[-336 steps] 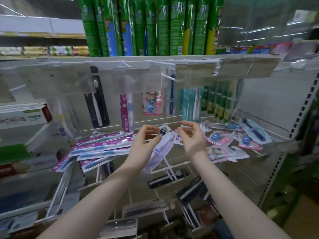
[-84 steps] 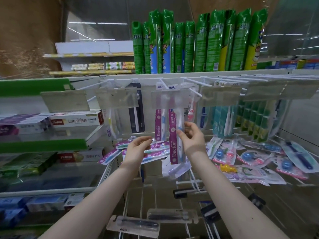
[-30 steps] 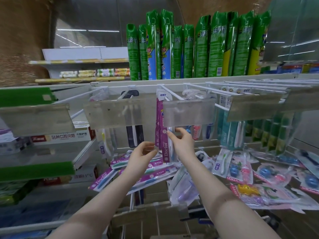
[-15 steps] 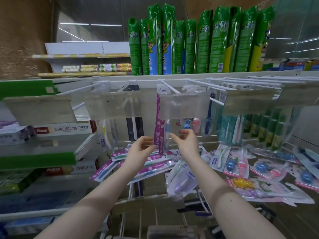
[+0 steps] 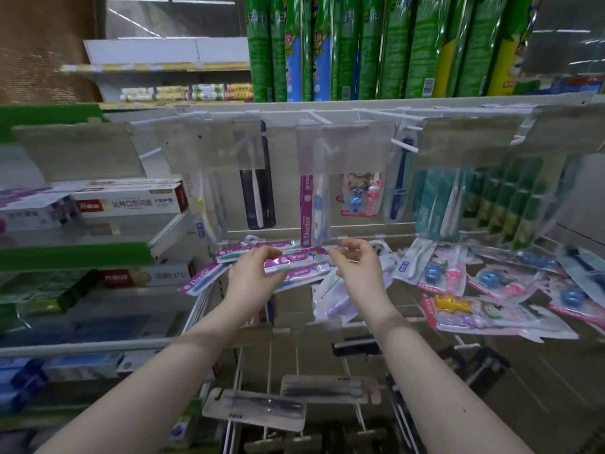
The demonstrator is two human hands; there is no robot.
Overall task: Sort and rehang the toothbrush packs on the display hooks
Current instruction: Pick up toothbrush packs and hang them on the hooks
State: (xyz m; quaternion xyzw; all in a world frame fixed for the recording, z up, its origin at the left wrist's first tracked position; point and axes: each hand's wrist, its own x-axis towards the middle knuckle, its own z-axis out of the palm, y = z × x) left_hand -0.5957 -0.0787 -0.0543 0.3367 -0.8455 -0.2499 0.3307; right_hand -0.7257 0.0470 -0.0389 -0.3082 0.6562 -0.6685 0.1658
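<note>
Hands over the purple packs

The left hand point(image 5: 255, 273) was low in front of the shelf. Its fingers and thumb were bent round the edge of a flat purple toothbrush pack with a green brush inside point(image 5: 284, 264). It touched that pack, but I could not tell if it really pinched it. The right hand point(image 5: 357, 267) was just beside it, with loosely bent fingers and nothing in it.

That pack lay on a pile of flat purple toothbrush packs point(image 5: 203, 278). The pile rested on the wire rack, between the two hands and out to the left. Just above the hands, a long purple pack with a blue and white brush point(image 5: 311, 211) hung straight down from a white wire hook point(image 5: 317, 118), behind a clear plastic tag holder point(image 5: 343, 147). A black pack point(image 5: 258, 191) hung to its left. A small pink pack with a blue bunny brush point(image 5: 358, 198) hung to its right. More pink packs with round blue toys point(image 5: 438, 273) lay in a heap on the right. White and red toothpaste boxes point(image 5: 131, 203) sat on the left shelf. Tall green packs point(image 5: 360, 47) stood on the top shelf.
</note>
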